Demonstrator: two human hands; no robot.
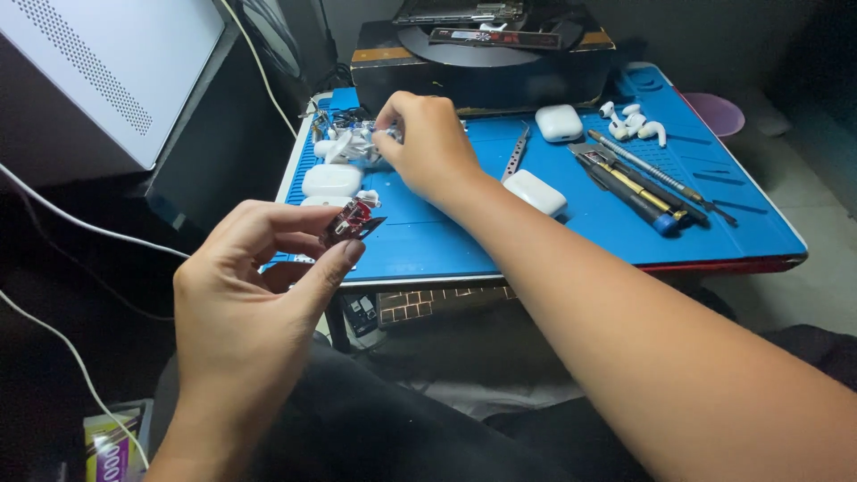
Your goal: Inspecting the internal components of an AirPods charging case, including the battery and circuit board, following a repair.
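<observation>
Two hands are at work over my lap and the blue mat (536, 236). Nearest me, my left hand (245, 295) pinches a small red-and-black part (353, 223) between thumb and fingertips, held in the air just off the mat's front left corner. Beyond it, my right hand (428, 143) reaches across to the mat's far left, fingers closed on a small pale bit (382, 134) at the edge of a pile of earbud pieces (344, 147); what exactly they grip I cannot tell. Two white cases (332, 181) lie between my hands, and a third case (536, 192) sits just right of my forearm. Tweezers (516, 156) lie beside that wrist. Further right, screwdrivers (638, 187) rest side by side. At the back sit another case (559, 123), loose earbuds (634, 123), and a dark box (482, 71).
</observation>
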